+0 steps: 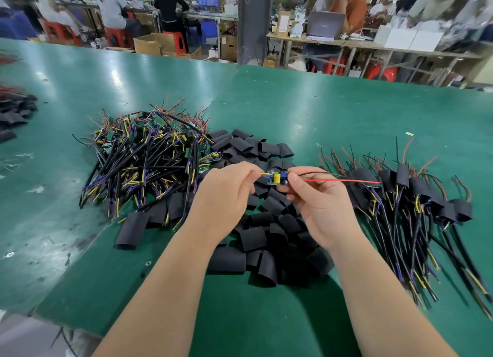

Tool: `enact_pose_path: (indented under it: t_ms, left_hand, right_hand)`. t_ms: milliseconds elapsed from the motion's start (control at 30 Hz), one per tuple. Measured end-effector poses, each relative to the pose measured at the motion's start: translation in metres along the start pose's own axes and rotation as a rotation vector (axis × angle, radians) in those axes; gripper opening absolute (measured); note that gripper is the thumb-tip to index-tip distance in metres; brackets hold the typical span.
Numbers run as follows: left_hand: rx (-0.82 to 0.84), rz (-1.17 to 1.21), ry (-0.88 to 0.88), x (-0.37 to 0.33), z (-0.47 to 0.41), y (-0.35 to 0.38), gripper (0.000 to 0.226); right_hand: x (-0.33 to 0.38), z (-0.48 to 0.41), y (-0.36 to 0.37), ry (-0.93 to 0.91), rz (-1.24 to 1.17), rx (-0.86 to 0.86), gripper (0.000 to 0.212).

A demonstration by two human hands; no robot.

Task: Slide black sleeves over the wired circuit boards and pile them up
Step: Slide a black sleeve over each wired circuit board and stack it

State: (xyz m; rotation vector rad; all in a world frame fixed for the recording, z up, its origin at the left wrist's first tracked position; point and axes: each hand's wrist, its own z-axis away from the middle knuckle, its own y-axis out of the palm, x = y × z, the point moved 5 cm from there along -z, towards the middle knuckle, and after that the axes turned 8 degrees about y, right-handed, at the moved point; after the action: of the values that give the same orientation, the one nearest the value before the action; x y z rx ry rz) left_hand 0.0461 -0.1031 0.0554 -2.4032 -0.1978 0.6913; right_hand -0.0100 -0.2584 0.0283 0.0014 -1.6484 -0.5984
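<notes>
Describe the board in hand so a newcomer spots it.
On the green table, find the central heap of black sleeves. Above it, the left hand and right hand pinch one circuit board. Only it is off the table, red wire pointing right.

A glossy green worktable [320, 111] fills the near scene, catching pale glare at left. Far behind stand a grey pillar [254, 23], red plastic stools [117, 37], open cardboard boxes [149, 45] and cluttered wooden benches [400, 50]

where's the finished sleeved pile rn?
Head view, right side of the green table: the sleeved pile lies right of the loose black sleeves, just past the right hand, which with the left hand pinches a circuit board.
</notes>
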Motion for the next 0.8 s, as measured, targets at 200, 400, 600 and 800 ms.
enact_pose_path:
  t_ms: [200, 400, 600, 800]
  left_hand:
    - [0.092, -0.206, 0.040, -0.006, 0.001, 0.008, 0.024]
    - [0.046, -0.275, 0.044, -0.008, 0.001, 0.008, 0.022]
    - [-0.129, -0.253, -0.010, -0.001, 0.002, -0.006, 0.020]
    - [-0.144, -0.274, -0.061, 0.007, 0.004, -0.006, 0.016]
  right_hand:
    - [0.004, 0.000, -0.005, -0.025, -0.023, -0.020, 0.010]
    - [0.020, -0.003, -0.022, 0.003, -0.028, -0.025, 0.029]
    - [0.041, -0.013, -0.084, -0.023, 0.733, -0.577, 0.035]
    - [0.027, -0.047, -0.054, 0.060, 1.436, -0.388, 0.017]
